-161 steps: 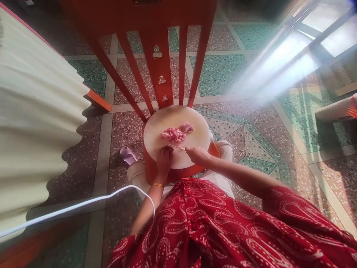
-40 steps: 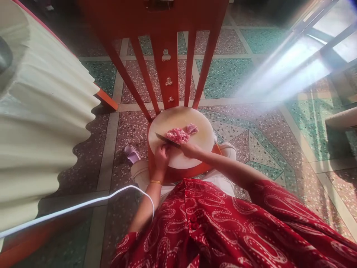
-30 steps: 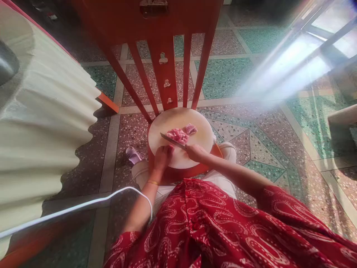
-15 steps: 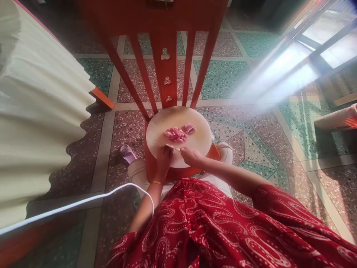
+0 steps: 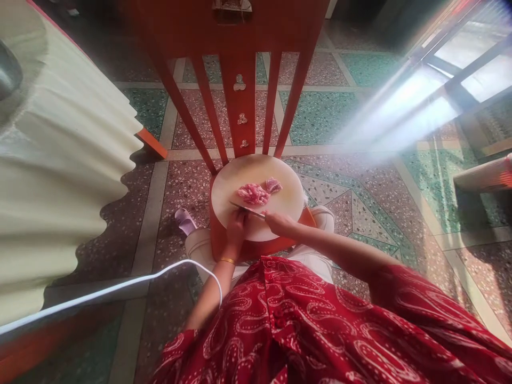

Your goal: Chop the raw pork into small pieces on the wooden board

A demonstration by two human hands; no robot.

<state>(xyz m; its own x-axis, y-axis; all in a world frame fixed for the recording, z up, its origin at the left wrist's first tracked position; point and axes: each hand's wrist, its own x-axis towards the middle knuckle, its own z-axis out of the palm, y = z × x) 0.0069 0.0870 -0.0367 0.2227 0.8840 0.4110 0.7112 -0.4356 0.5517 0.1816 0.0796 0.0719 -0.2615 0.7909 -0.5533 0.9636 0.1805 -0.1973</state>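
Note:
A round, pale cutting board rests on the seat of a red chair. On it lie a pile of cut raw meat and a separate larger chunk of meat to its right. My right hand is closed around the handle of a knife, whose blade points left, just in front of the pile. Under the blade, at the board's near edge, my left hand has its fingers curled in. What those fingers hold, if anything, is hidden by the hand and the blade.
The slatted chair back rises behind the board. A cream cloth hangs at the left, and a white cable crosses to my left arm. My legs straddle the chair; a lilac slipper shows at the left.
The knife and my right hand have shifted slightly right, and the blade now shows more clearly above my left fingers. The whole view has moved a little. The meat lies as before.

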